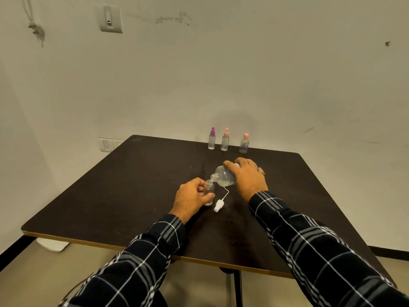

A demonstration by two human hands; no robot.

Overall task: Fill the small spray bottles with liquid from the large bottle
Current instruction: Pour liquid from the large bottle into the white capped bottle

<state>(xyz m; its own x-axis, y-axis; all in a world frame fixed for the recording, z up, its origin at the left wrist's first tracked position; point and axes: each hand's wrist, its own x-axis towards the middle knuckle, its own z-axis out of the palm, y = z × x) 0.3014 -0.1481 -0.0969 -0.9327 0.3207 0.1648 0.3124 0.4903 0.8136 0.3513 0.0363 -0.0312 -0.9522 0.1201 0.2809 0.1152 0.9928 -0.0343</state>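
SCUFFED ROOM, DARK TABLE: An off-white wall (pixel 265 74) w/ stains and marks backs the scene. A knotted cord (pixel 35 27) hangs at upper left, w/ a switch plate (pixel 110 18) beside it. A second wall plate (pixel 108 144) sits low down, just past the tabletop's far-left corner.

The dark matte tabletop (pixel 106 196) shows a pale edge along its near side (faint streaks mark the middle). A white object (pixel 53 244) lies under the near-left corner, on the beige floor (pixel 199 282).

Near the tabletop's centre, the left hand (pixel 191 199), in a plaid sleeve (pixel 141 258), curls thumb and fingers round an uncapped small spray bottle (pixel 209 189), held upright. Just right of it a white spray cap (pixel 218 206) w/ its dip tube lies on its side on the surface.

Beyond that, the right hand (pixel 247 178) (ring on one finger) grips the large bottle (pixel 224 177) from above. The bottle is tipped leftward, w/ its open neck at the small bottle's mouth.

Along the far edge, right of centre, three capped bottles stand in a row: a purple-topped bottle (pixel 211 139), a pink-topped bottle (pixel 225 140) and a squatter pink-capped bottle (pixel 244 144).
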